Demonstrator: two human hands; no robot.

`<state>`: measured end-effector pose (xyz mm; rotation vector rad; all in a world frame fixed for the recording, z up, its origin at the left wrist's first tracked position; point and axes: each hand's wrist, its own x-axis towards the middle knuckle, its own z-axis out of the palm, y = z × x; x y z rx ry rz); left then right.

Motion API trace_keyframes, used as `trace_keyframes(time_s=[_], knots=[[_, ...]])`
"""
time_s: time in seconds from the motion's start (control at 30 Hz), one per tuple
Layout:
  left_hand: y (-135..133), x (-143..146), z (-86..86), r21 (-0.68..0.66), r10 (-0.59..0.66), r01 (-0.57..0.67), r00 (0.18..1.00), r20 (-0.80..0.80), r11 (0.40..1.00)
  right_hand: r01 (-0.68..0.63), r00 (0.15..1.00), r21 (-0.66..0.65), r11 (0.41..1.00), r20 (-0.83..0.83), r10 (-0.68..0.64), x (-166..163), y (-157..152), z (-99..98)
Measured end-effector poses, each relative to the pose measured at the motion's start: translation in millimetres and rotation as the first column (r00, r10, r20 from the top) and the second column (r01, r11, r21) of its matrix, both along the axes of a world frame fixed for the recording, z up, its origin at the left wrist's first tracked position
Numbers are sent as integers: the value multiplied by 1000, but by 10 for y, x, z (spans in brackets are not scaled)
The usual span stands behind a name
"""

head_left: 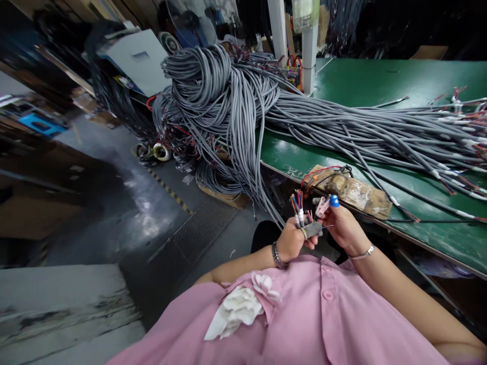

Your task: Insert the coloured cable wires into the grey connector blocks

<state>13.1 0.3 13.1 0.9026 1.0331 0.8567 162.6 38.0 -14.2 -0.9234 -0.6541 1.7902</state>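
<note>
My left hand point(291, 242) is closed round a few grey cable ends in front of my chest. Stripped, coloured wires point(296, 202) fan upward from it, with white wrapping point(300, 217) below them. A grey covering point(312, 230) wraps one finger of that hand. Close beside it, my right hand point(345, 230) has its fingers drawn together at the cable ends, a blue cap point(334, 201) on its thumb. At its fingertips is a pale pink piece with dark marks point(322, 207), perhaps a finger wrap. A thin strand shows below; what the right fingers grip is unclear.
A large heap of grey cables point(236, 101) hangs over the edge of the green table point(380, 81) and runs right across it. A taped wooden board point(353, 192) with red and black leads lies at the near edge. A white box point(137, 58) stands back left.
</note>
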Motion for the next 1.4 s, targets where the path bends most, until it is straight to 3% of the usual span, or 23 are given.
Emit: trace_keyframes(time_s=[0.2, 0.57, 0.9, 1.1, 1.4], knots=[[42, 55, -5, -17, -58, 57, 997, -50, 998, 130, 991, 16, 991, 4, -130, -50, 6, -50], [-8, -11, -71, -25, -28, 27, 999, -24, 999, 148, 988, -44, 988, -42, -150, -66, -19, -42], [17, -39, -54, 7, 18, -18, 1000, 6, 1000, 64, 997, 46, 997, 40, -66, -57, -71, 101], [39, -21, -52, 23, 9, -10, 998, 62, 1000, 65, 992, 80, 995, 100, -72, -52, -97, 81], [61, -22, -77, 5, -7, 6, 999, 46, 1000, 39, 993, 40, 998, 108, -43, -42, -75, 63]])
